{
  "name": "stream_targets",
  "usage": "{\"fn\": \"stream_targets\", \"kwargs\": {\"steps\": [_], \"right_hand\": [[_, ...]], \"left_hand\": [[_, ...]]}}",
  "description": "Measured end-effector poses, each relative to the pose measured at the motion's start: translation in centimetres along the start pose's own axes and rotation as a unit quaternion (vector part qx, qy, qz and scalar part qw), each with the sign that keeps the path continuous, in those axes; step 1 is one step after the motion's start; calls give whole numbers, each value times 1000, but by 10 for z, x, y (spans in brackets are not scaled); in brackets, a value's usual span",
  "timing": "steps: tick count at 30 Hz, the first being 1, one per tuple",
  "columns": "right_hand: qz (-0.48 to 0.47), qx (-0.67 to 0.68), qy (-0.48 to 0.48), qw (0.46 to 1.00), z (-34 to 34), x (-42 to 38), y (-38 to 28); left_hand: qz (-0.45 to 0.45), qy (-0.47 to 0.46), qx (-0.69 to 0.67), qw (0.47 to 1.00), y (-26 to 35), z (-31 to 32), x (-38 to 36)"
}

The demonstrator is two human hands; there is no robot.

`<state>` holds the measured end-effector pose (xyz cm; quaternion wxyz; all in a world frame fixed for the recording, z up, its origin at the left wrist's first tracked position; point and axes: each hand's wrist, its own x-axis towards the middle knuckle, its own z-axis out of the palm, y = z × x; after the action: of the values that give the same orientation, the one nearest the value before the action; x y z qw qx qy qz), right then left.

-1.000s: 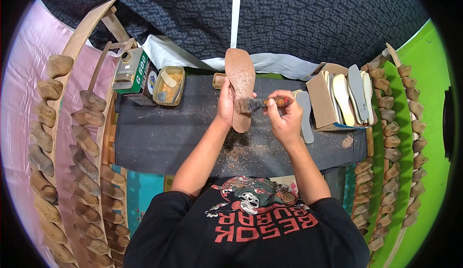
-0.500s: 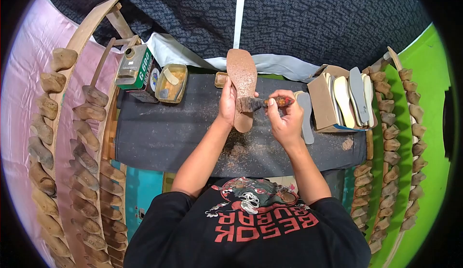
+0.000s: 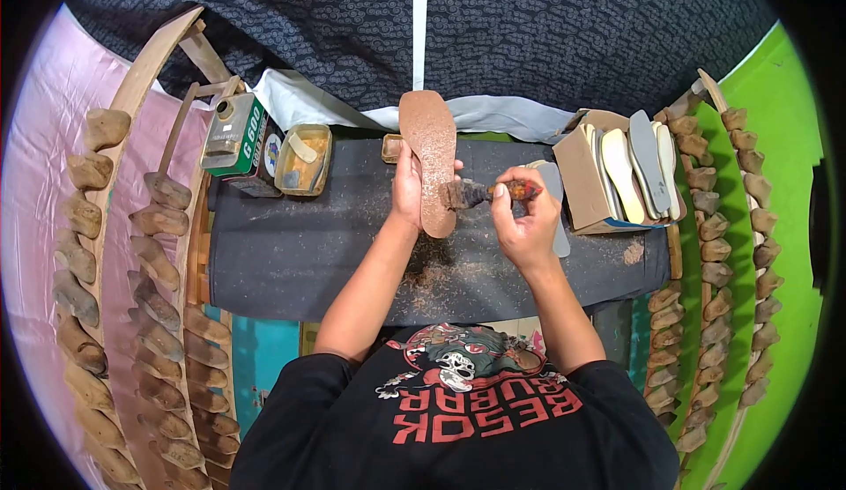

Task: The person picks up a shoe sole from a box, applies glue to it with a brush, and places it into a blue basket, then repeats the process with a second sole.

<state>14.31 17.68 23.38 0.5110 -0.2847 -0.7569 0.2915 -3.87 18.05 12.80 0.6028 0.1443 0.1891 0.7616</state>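
A brown sole (image 3: 429,129) with a shiny, wet-looking surface stands nearly lengthwise above the dark table cloth (image 3: 352,226). My left hand (image 3: 408,186) grips it from the left side, thumb on the near face and fingertips showing past the right edge. In my right hand (image 3: 529,221) is a brush (image 3: 480,194) with a dark, red-spotted handle, held between thumb and fingers. Its bristles lie at the lower right edge of the sole. Behind my right hand a grey insole (image 3: 557,181) rests on the cloth, partly hidden.
A metal can (image 3: 238,142) and a tub (image 3: 302,162) stand at the back left. At the back right is a cardboard box (image 3: 582,181) of insoles. A small container (image 3: 392,148) sits behind the sole. Racks of wooden lasts (image 3: 79,261) flank both sides. Brown shavings litter the cloth.
The brush has shifted from across the lower part of the sole to its right edge. The view has moved slightly, and both hands still hold their things.
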Motion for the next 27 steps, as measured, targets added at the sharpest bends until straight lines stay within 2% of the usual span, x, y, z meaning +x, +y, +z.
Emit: {"fn": "stream_targets", "kwargs": {"steps": [2,4,6,9,14,16,18,22,23,24,26,27], "right_hand": [[-1,-15,-24,1000,-3,-7,-6],[-2,15,-56,998,-4,-21,-6],[-31,2,-51,998,-3,-25,-9],[-8,-29,-29,999,-9,-13,-6],[-22,-25,2,999,-6,5,-2],[21,7,-40,999,-5,-11,-2],[-18,-8,-58,998,-3,-18,-7],[-7,-11,-18,1000,-2,-4,-2],[-42,-32,12,999,2,1,4],[-42,-33,15,998,2,2,3],[-33,-20,13,999,3,7,-1],[-30,-25,0,999,2,5,-4]], "left_hand": [[1,-37,-10,999,-1,-8,6],[12,-20,-24,999,2,0,8],[21,0,-36,999,4,2,8],[1,-26,-11,1000,1,5,6],[-14,7,-37,999,-8,21,4],[-6,-2,-33,999,-7,11,10],[2,-9,-29,1000,-2,5,14],[-24,-27,-19,999,-1,0,11],[-39,-48,-15,998,-1,-1,11],[-40,-51,-13,998,-2,4,12],[-12,10,-40,999,-5,16,12],[-30,-19,-38,999,-3,13,10]]}}
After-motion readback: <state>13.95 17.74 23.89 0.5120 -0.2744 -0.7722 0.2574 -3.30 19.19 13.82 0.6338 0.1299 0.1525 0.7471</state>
